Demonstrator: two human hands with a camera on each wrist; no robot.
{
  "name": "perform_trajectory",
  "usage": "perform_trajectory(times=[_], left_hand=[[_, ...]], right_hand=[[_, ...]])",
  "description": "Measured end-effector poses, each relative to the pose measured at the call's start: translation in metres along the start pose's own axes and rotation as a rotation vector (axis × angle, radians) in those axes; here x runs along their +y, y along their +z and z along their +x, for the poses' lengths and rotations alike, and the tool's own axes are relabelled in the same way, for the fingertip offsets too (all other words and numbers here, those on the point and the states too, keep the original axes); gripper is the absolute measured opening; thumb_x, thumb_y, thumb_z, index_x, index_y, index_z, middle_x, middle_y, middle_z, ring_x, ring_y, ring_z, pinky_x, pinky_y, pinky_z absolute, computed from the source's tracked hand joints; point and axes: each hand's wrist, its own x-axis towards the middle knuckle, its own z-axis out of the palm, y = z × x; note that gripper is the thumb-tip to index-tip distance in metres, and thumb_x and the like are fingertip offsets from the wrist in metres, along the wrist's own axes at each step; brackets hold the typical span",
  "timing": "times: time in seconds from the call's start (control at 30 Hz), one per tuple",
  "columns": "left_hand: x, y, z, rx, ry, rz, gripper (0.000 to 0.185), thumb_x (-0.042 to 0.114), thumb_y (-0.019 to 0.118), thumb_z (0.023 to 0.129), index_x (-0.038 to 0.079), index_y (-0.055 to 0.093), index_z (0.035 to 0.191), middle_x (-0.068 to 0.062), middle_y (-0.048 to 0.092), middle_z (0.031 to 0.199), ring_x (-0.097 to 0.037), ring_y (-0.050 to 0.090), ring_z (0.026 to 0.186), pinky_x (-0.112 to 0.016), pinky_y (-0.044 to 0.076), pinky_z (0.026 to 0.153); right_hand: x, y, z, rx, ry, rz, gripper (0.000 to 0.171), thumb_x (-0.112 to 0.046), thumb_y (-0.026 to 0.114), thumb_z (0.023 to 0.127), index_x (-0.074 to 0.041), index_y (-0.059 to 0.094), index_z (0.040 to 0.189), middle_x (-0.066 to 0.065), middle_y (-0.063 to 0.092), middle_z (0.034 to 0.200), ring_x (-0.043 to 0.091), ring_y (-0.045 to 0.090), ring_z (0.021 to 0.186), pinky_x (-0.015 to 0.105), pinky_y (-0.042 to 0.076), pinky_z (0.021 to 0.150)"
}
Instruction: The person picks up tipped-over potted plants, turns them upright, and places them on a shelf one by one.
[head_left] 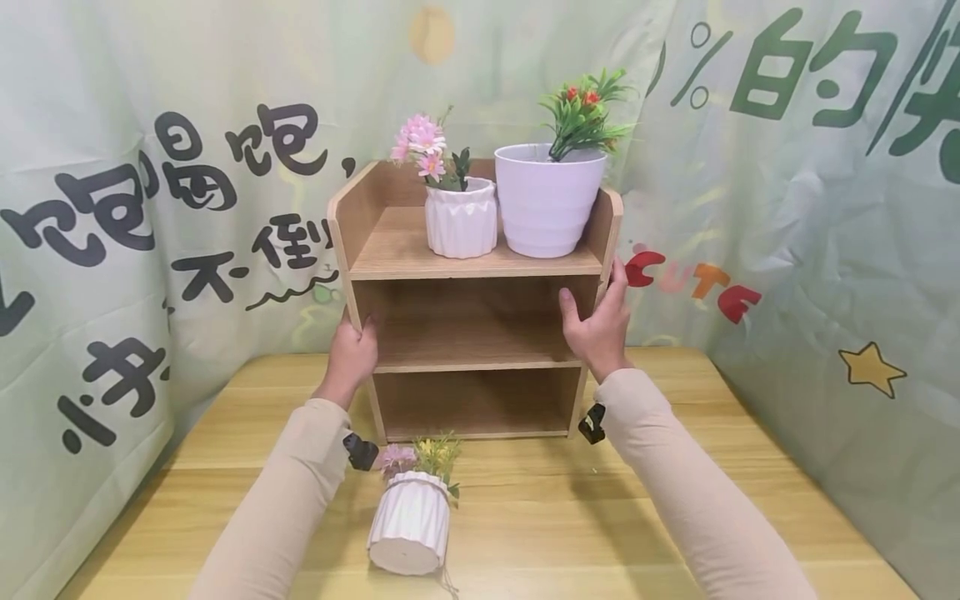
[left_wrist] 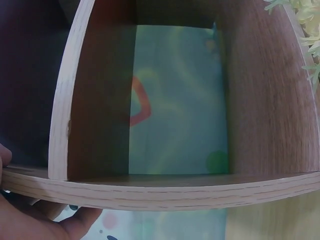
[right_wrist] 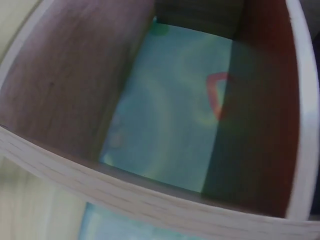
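Note:
A light wooden shelf (head_left: 477, 272) with three levels stands upright on the table. My left hand (head_left: 352, 354) grips its left side panel (left_wrist: 165, 197), thumb on the inner side and fingers outside. Across from it, my right hand (head_left: 602, 327) straddles the right side panel (right_wrist: 125, 194), thumb spread apart inside and fingers along the outer face. In the right wrist view that hand is out of sight. On the top board sit a small fluted white pot (head_left: 461, 221) with pink flowers and a larger white pot (head_left: 551, 204) with a red-flowered plant.
A fluted white pot (head_left: 408, 525) with pink and yellow flowers lies tipped on the wooden table (head_left: 517, 533) in front of the shelf, its base toward me. Printed fabric (head_left: 247, 50) hangs behind and on both sides. It shows through the lower compartment in both wrist views.

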Motion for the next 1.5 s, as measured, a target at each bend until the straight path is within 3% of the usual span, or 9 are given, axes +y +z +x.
perform_trajectory(times=[0.2, 0.33, 0.57, 0.77, 0.87, 1.0, 1.13, 1.27, 1.5], left_hand=[[-0.001, -0.005, 0.002, -0.067, 0.041, 0.010, 0.046, 0.014, 0.040, 0.102, -0.003, 0.028, 0.143, -0.032, 0.043, 0.139, -0.044, 0.038, 0.132, -0.051, 0.025, 0.112], [-0.005, -0.009, -0.002, -0.160, 0.019, 0.074, 0.052, 0.008, 0.040, 0.098, -0.007, 0.021, 0.145, -0.035, 0.045, 0.134, -0.046, 0.046, 0.122, -0.053, 0.035, 0.105], [-0.009, -0.018, -0.022, -0.324, -0.055, 0.237, 0.064, 0.021, 0.051, 0.099, -0.003, 0.018, 0.148, -0.034, 0.043, 0.138, -0.048, 0.042, 0.127, -0.056, 0.033, 0.106], [-0.005, -0.022, -0.055, -0.462, -0.189, 0.343, 0.093, 0.047, 0.053, 0.097, -0.005, -0.003, 0.150, -0.039, 0.031, 0.143, -0.054, 0.039, 0.126, -0.060, 0.033, 0.104], [-0.004, -0.022, -0.073, -0.477, -0.243, 0.315, 0.103, 0.057, 0.056, 0.092, 0.001, -0.007, 0.152, -0.041, 0.035, 0.139, -0.045, 0.062, 0.093, -0.051, 0.053, 0.078], [-0.004, -0.018, -0.096, -0.505, -0.322, 0.258, 0.113, 0.069, 0.057, 0.083, 0.010, -0.010, 0.154, -0.043, 0.035, 0.137, -0.023, 0.055, 0.058, -0.034, 0.048, 0.041], [-0.004, -0.010, -0.116, -0.562, -0.375, 0.271, 0.115, 0.073, 0.056, 0.080, 0.010, -0.005, 0.154, -0.041, 0.040, 0.135, -0.029, 0.060, 0.070, -0.038, 0.051, 0.042], [-0.005, 0.000, -0.131, -0.615, -0.350, 0.255, 0.103, 0.062, 0.060, 0.086, 0.010, 0.004, 0.155, -0.030, 0.043, 0.140, -0.047, 0.060, 0.096, -0.043, 0.052, 0.040], [-0.009, 0.012, -0.146, -0.661, -0.347, 0.216, 0.090, 0.055, 0.065, 0.086, 0.013, 0.020, 0.152, -0.030, 0.040, 0.141, -0.038, 0.061, 0.083, -0.045, 0.051, 0.040]], right_hand=[[0.003, 0.006, -0.006, 0.015, 0.064, 0.004, 0.066, -0.025, 0.063, 0.090, -0.008, 0.029, 0.145, 0.025, 0.055, 0.129, 0.040, 0.058, 0.111, 0.053, 0.045, 0.096], [0.004, 0.008, -0.007, 0.063, 0.051, -0.035, 0.051, -0.017, 0.055, 0.094, -0.003, 0.035, 0.139, 0.030, 0.061, 0.115, 0.044, 0.062, 0.101, 0.056, 0.050, 0.088], [0.005, 0.009, -0.011, 0.044, 0.098, -0.068, 0.045, -0.016, 0.052, 0.096, -0.001, 0.038, 0.137, 0.032, 0.062, 0.111, 0.046, 0.062, 0.100, 0.058, 0.050, 0.087], [0.004, 0.008, -0.012, 0.028, 0.128, -0.081, 0.046, -0.016, 0.052, 0.098, -0.002, 0.036, 0.139, 0.030, 0.061, 0.117, 0.044, 0.061, 0.105, 0.056, 0.048, 0.090], [0.004, 0.009, -0.012, 0.028, 0.120, -0.078, 0.046, -0.016, 0.052, 0.098, -0.002, 0.037, 0.138, 0.029, 0.061, 0.117, 0.044, 0.061, 0.105, 0.056, 0.048, 0.091], [0.005, 0.010, -0.011, 0.033, 0.106, -0.086, 0.045, -0.015, 0.053, 0.097, -0.002, 0.037, 0.138, 0.028, 0.062, 0.116, 0.044, 0.062, 0.105, 0.055, 0.048, 0.092], [0.006, 0.010, -0.012, 0.042, 0.097, -0.090, 0.045, -0.015, 0.053, 0.097, -0.002, 0.037, 0.137, 0.029, 0.062, 0.115, 0.045, 0.062, 0.104, 0.055, 0.048, 0.091], [0.004, 0.009, -0.012, 0.037, 0.102, -0.084, 0.045, -0.015, 0.053, 0.097, -0.002, 0.037, 0.137, 0.029, 0.062, 0.115, 0.044, 0.061, 0.104, 0.056, 0.048, 0.091], [0.004, 0.010, -0.011, 0.038, 0.096, -0.077, 0.043, -0.014, 0.052, 0.098, -0.003, 0.037, 0.137, 0.029, 0.063, 0.111, 0.044, 0.062, 0.101, 0.056, 0.049, 0.088]])
